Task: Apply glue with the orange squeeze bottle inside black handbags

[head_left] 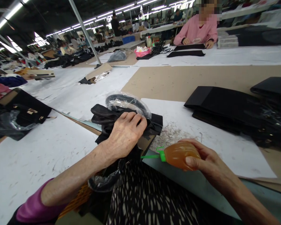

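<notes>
My left hand (127,132) is closed on a black bag piece (101,114) at the table's front edge. A curved black handle in clear plastic (128,102) rises behind its fingers, and a second wrapped handle (105,181) hangs below the edge. To the right, my right hand (201,156) grips a soft bottle of amber liquid (180,155) lying sideways. Its green nozzle (151,156) points left, with the tip close to the brown inner edge of the bag piece. Whether the tip touches it is hard to tell.
Black bag panels (215,106) lie on the right of the table (178,78). At the left is a black bag with metal fittings (30,109). Across the table a person in pink (196,31) handles black strips (186,53). A metal pole (84,29) stands behind.
</notes>
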The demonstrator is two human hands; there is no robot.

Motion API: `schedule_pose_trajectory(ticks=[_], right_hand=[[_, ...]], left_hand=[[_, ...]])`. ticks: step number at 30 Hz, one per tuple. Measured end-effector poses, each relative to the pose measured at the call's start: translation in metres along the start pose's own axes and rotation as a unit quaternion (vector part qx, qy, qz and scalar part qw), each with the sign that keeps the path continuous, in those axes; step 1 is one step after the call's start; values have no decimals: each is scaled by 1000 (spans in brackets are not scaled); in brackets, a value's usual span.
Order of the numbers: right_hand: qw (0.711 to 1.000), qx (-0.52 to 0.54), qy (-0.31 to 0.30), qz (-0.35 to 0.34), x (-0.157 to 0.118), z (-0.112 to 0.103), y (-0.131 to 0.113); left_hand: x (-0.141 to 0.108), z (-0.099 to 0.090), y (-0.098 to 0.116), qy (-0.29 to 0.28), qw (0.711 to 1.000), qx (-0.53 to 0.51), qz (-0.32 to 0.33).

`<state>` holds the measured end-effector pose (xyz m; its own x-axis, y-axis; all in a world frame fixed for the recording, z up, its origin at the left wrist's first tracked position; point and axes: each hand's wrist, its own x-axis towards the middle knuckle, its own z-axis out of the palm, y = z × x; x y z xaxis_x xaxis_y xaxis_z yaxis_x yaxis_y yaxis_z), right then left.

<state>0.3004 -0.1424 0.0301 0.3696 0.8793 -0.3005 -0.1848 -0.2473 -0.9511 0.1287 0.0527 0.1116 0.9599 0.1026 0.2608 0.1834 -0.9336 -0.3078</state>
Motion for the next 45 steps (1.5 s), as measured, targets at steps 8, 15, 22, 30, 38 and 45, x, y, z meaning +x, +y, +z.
schedule_pose_trajectory(ticks=[8, 15, 22, 30, 38, 45], right_hand=[[998, 56, 3, 17, -8, -3, 13], [997, 81, 13, 9, -5, 5, 13], [996, 90, 0, 16, -12, 6, 14], [998, 66, 5, 7, -16, 6, 15], [999, 12, 33, 15, -19, 8, 2], [993, -49, 101, -35, -9, -2, 5]], left_hand=[[-3, 1, -1, 3, 1000, -5, -9], [-3, 1, 0, 2, 1000, -14, -7], [-4, 1, 0, 3, 1000, -10, -7], [-4, 1, 0, 4, 1000, -9, -10], [-1, 0, -1, 8, 1000, -14, -16], [2, -5, -4, 11, 1000, -16, -21]])
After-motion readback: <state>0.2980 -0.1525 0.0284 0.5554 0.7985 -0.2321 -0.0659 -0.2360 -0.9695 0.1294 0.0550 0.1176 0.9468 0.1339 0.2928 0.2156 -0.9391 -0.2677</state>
